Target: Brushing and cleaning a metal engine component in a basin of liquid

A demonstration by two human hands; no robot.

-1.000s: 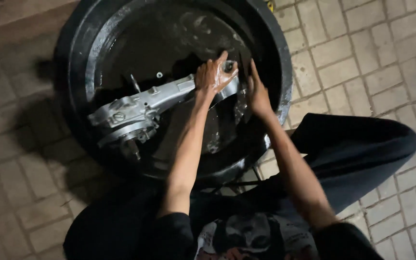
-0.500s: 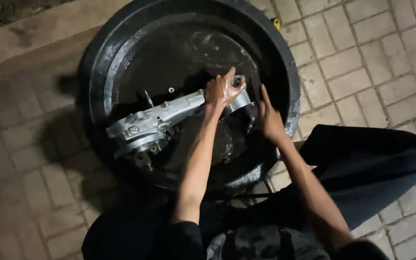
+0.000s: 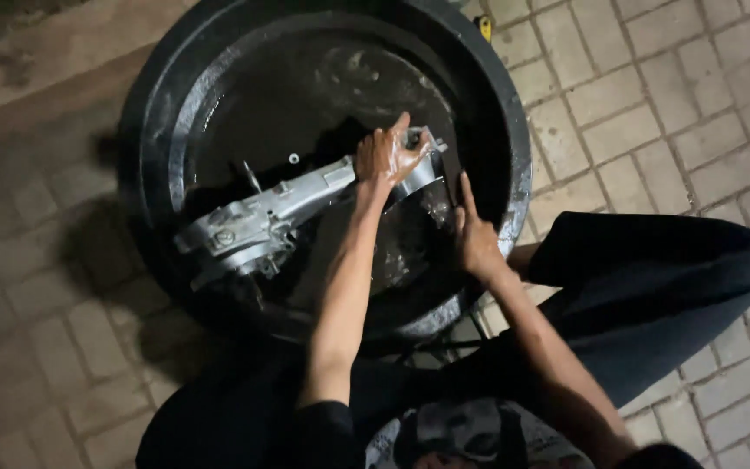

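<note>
Dark trousers and a dark top sit closest to the camera; both bare forearms reach forward from there into the black round tub (image 3: 514,208) on the paved floor (image 3: 653,104).

Right hand (image 3: 477,239): nearer of the two to the body. Fingers together and stretched out, forefinger pointing away, palm low by the tub's near-right inner wall. It grips nothing that I can make out; whether it touches the wet tub bottom I cannot tell.

Left hand (image 3: 386,156): further out, fingers spread wide and laid flat over the right-hand end of the grey cast-metal part (image 3: 262,221). Palm down on it, pressing or rubbing, not closed around it. The skin looks wet and soapy.

The metal part lies in the tub, long axis running from the left hand's palm down and away to that hand's left, ending in a bulkier housing near the tub's left wall. So the bulk of it sits left of the left hand, and the right hand is just off its right end, slightly nearer the body.

Past the left hand's fingertips: wet, foamy tub bottom, then the far rim. A small yellow object (image 3: 484,26) sits on the paving beyond the rim, too small to identify.
</note>
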